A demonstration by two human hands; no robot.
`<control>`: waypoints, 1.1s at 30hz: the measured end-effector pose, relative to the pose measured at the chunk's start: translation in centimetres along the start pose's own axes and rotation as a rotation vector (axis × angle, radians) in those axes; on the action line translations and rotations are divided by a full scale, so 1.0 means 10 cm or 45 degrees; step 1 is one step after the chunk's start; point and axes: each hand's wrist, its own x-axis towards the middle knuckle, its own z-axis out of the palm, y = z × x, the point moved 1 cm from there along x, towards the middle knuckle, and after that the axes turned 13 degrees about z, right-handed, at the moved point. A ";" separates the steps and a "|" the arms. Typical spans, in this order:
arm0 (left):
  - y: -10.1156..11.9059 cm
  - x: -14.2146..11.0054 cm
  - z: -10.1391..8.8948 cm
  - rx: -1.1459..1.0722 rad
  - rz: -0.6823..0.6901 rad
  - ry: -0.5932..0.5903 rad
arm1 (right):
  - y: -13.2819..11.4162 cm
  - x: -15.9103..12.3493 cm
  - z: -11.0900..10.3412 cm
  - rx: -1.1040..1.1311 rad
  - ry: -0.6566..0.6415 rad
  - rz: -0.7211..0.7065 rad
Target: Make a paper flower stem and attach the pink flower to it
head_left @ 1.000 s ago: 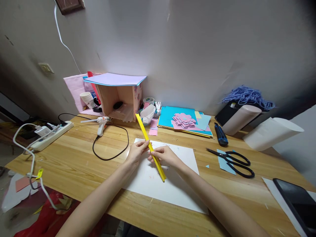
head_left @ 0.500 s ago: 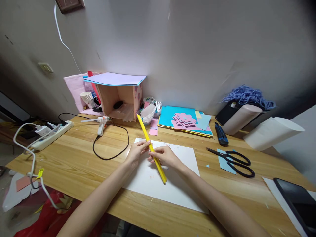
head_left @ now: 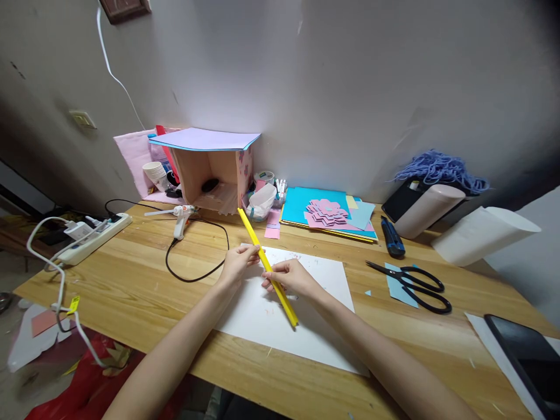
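Observation:
A long, narrow yellow paper strip (head_left: 285, 304), which looks folded lengthwise, slants from upper left to lower right between my hands. My left hand (head_left: 238, 263) pinches it a little above its middle, thumb on top. Just below, my right hand (head_left: 291, 275) grips it between thumb and fingers; some of those fingertips are hidden behind the strip. Both hands are over a white sheet of paper (head_left: 319, 344) with faint coloured marks, lying on the wooden table.
Left are a glue gun (head_left: 180, 220) with a looped cord and a power strip (head_left: 94, 239). A lidded pink box (head_left: 245, 175) stands behind. Coloured card (head_left: 297, 201) with pink flower cutouts, a utility knife (head_left: 392, 238), black scissors (head_left: 411, 281) and a phone (head_left: 525, 356) lie to the right.
My left hand has shifted slightly left along with the strip's upper end. The strip's lower end has moved a little down and right, so it slants more. Both hands keep their hold.

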 end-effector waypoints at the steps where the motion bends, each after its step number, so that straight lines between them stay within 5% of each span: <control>1: 0.00 0.00 0.00 0.010 0.007 -0.003 | 0.00 0.00 0.00 0.006 -0.005 0.004; 14: 0.00 -0.02 -0.01 0.001 -0.050 -0.205 | 0.04 0.08 -0.07 0.077 -0.017 0.009; 33: 0.02 -0.07 0.03 0.048 -0.069 -0.251 | 0.01 0.06 -0.08 0.109 0.009 -0.028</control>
